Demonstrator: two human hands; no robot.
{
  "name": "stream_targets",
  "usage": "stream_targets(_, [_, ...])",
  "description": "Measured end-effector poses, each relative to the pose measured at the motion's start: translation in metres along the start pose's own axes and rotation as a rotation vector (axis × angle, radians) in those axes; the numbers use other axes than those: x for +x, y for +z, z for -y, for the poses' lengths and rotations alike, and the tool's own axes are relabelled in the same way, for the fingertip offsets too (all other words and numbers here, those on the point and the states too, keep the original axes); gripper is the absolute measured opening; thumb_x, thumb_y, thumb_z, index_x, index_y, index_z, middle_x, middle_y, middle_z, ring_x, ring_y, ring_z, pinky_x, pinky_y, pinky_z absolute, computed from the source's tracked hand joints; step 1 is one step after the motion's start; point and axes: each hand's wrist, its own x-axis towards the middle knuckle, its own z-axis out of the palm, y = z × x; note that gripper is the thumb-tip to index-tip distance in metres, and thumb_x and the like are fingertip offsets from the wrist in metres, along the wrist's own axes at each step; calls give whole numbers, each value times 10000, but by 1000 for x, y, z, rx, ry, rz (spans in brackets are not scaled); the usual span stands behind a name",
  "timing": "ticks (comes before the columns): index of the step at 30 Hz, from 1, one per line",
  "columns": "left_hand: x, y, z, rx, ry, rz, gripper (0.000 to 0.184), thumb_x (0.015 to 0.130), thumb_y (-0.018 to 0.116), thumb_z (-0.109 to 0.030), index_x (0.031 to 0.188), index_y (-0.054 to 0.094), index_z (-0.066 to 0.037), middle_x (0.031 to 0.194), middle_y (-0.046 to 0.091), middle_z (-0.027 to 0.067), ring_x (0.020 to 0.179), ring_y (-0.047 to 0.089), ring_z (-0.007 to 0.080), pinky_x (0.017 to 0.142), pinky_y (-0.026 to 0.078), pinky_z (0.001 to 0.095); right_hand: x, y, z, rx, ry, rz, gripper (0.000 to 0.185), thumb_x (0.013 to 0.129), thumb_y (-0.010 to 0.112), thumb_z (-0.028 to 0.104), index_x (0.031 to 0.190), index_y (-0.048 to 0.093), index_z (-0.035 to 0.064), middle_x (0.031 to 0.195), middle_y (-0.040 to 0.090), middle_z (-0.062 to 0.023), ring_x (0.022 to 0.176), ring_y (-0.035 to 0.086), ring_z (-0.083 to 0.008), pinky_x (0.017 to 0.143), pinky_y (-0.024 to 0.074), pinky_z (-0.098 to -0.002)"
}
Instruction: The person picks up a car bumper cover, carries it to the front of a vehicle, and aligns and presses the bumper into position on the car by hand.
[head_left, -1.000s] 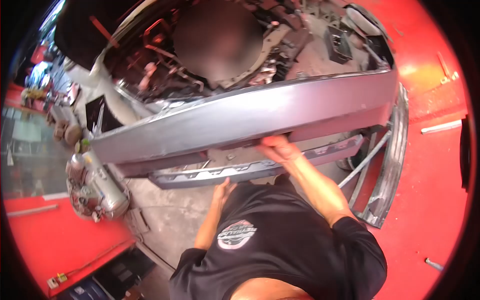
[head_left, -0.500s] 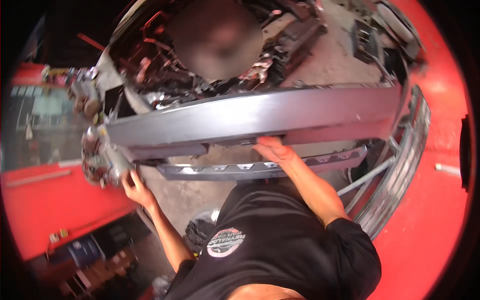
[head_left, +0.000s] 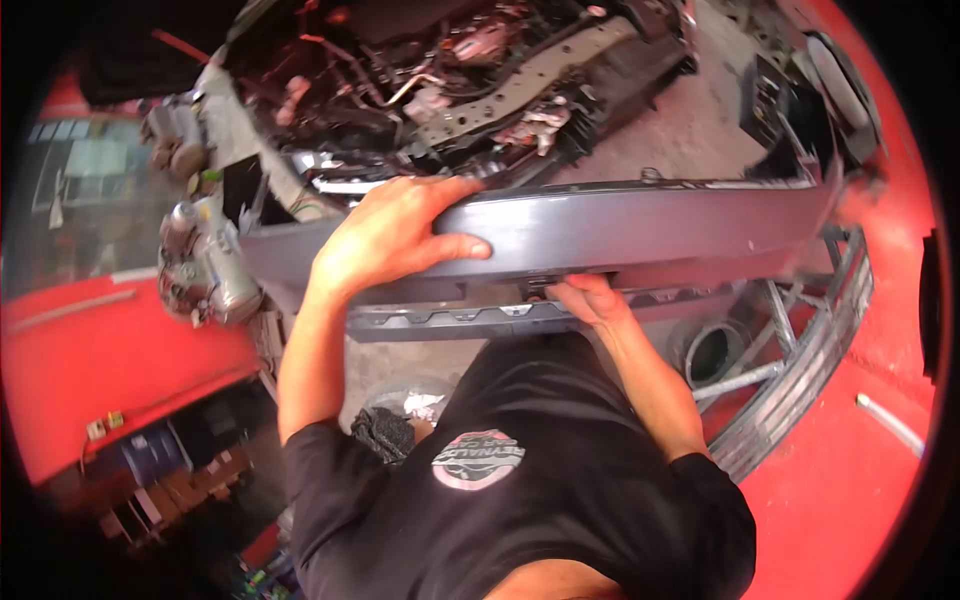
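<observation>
A long grey car bumper point(head_left: 620, 225) stretches across the front of an opened car. My left hand point(head_left: 395, 235) is over its upper edge, with the thumb on the front face and the fingers reaching over the top, where their tips are hidden. Under the bumper's lower middle, my right hand point(head_left: 592, 298) has its fingers bent against the edge, near a dark recess; part of its grip is out of sight. A separate grey trim strip point(head_left: 450, 325) with a notched edge runs below the bumper, close to my waist.
Beyond the bumper lies the exposed engine bay point(head_left: 480, 100). Metal cylindrical parts point(head_left: 215, 270) are at the left, beside a red wall point(head_left: 130, 370). To the right is a grey metal frame point(head_left: 800, 380) resembling a ladder. A dark cloth point(head_left: 380, 432) lies by my left side.
My left hand has moved from beside the metal parts up onto the bumper's top edge. My right hand stays at the lower edge. The view has shifted slightly.
</observation>
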Motion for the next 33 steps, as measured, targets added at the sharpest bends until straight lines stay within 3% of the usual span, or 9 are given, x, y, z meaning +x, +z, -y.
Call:
stream_targets(2, [14, -1, 5, -51, -59, 106, 666, 771, 798, -499, 1188, 665, 3, 905, 711, 223, 884, 683, 406, 777, 513, 463, 0, -11, 1, 8, -37, 37, 597, 844, 746, 61, 1398, 536, 137, 1371, 580, -39, 1319, 498, -235, 1162, 331, -459])
stream_targets(8, [27, 32, 7, -282, -168, 145, 518, 691, 896, -363, 985, 692, 12, 788, 685, 201, 749, 679, 354, 697, 507, 420, -7, -65, 0, -79, -180, 18, 556, 857, 741, 15, 1376, 581, 134, 1350, 609, -48, 1279, 552, -232, 1091, 431, -440])
stream_targets(14, [34, 56, -16, -406, -286, 90, 427, 706, 902, -280, 966, 723, 8, 714, 702, 173, 638, 699, 266, 623, 520, 387, -31, -100, 20, -205, 6, -209, 503, 923, 696, 19, 1399, 551, 86, 1375, 591, -58, 1269, 559, -239, 1051, 473, -431])
stream_targets(19, [47, 90, -31, -410, -330, 19, 383, 726, 894, -245, 957, 730, 12, 725, 721, 172, 660, 730, 260, 633, 546, 362, -49, -146, 33, -672, 154, -293, 511, 998, 631, 251, 1455, 501, 63, 1041, 721, -132, 857, 714, -248, 655, 574, -329])
stream_targets(23, [67, 122, -51, -354, -371, 27, 373, 739, 891, -267, 955, 742, -2, 713, 709, 180, 622, 711, 253, 605, 537, 367, -88, -120, 119, -1009, 305, -187, 286, 896, 696, 187, 1112, 723, 0, 962, 754, -139, 948, 713, -260, 861, 550, -408])
stream_targets(25, [79, 142, -62, -364, -344, -23, 375, 740, 888, -285, 951, 747, -9, 711, 707, 173, 619, 706, 256, 606, 535, 371, -116, -82, 174, -1529, 479, -401, 338, 844, 741, 222, 1102, 724, 4, 948, 757, -159, 891, 728, -302, 815, 556, -436])
stream_targets(27, [92, 157, -73, -355, -377, 5, 374, 737, 886, -295, 954, 756, -19, 709, 702, 172, 624, 699, 283, 612, 534, 380, -151, -63, 231, -1599, 474, -206, 355, 835, 758, 253, 1095, 723, 13, 987, 738, -202, 925, 715, -354, 839, 550, -456])
stream_targets(29, [101, 175, -77, -319, -340, -69, 423, 735, 903, -298, 956, 737, 22, 729, 713, 157, 629, 688, 207, 611, 521, 338, -175, -39, 278, -1779, 604, -233, 373, 879, 750, 335, 1110, 729, 41, 944, 718, -230, 970, 694, -356, 865, 537, -454])
stream_targets(33, [127, 178, -101, -259, -405, -63, 462, 736, 898, -339, 975, 740, 24, 733, 712, 169, 641, 705, 242, 611, 528, 350, -144, -10, 358, -2236, -218, -285, 535, 759, 817, 242, 1248, 668, 82, 1122, 683, -175, 1115, 642, -388, 879, 545, -488])
